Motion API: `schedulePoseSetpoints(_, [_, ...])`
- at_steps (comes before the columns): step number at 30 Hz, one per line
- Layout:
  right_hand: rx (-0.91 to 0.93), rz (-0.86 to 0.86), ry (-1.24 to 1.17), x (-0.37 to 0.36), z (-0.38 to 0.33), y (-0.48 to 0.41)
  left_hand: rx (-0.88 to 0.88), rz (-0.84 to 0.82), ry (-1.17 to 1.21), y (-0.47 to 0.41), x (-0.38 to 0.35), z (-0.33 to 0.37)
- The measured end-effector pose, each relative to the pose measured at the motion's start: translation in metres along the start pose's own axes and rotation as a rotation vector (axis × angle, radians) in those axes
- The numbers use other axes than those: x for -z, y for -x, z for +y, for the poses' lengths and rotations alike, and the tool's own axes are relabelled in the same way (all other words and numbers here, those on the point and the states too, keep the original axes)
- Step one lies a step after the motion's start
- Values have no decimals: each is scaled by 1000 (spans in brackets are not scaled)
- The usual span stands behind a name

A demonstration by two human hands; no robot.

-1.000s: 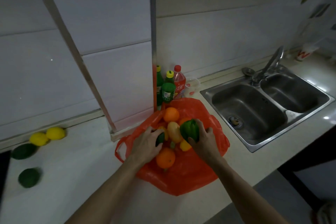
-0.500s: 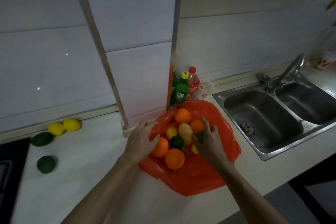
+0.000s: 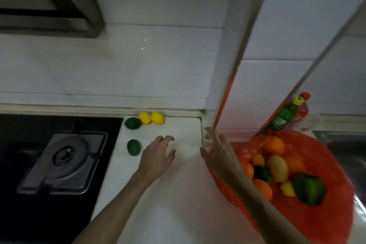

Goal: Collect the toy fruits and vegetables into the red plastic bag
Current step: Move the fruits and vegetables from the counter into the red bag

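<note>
The red plastic bag [image 3: 324, 218] lies spread on the counter at the right, holding oranges [image 3: 274, 145], a potato [image 3: 277, 168], a green pepper [image 3: 309, 188] and small yellow pieces. Two yellow lemons [image 3: 151, 117] and a dark green avocado [image 3: 133, 123] sit against the back wall. A second avocado [image 3: 133, 147] lies nearer, just left of my left hand [image 3: 157, 157]. My left hand hovers over the counter with fingers spread and empty. My right hand [image 3: 217, 152] is open too, at the bag's left edge.
A black gas hob [image 3: 61, 159] fills the left of the counter. A tiled pillar [image 3: 223, 85] juts out between the loose fruit and the bag. Green and red bottles [image 3: 283, 116] stand behind the bag. The sink edge [image 3: 340, 138] shows at far right.
The view has swung left. Both hands have left the fruit in the bag and moved left over the bare counter, toward the avocados and lemons. The green pepper now lies in the bag.
</note>
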State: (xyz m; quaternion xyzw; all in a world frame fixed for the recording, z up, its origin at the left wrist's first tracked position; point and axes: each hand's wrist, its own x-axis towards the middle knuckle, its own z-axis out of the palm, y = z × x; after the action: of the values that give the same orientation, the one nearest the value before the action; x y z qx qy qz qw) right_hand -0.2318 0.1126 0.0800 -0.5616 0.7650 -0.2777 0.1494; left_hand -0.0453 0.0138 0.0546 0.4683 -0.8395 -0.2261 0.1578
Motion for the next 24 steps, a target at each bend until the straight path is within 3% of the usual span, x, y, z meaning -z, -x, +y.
schedulePoseSetpoints(12, [19, -216, 187, -106, -52, -102, 230, -86, -122, -14, 28, -122])
schedulePoseSetpoints(20, [-21, -386, 280, -158, -44, -166, 232, -186, -114, -32, 5, -155])
schedulePoseSetpoints(24, [-6, -384, 306, -181, -38, -192, 191, -194, -45, -43, -5, -166])
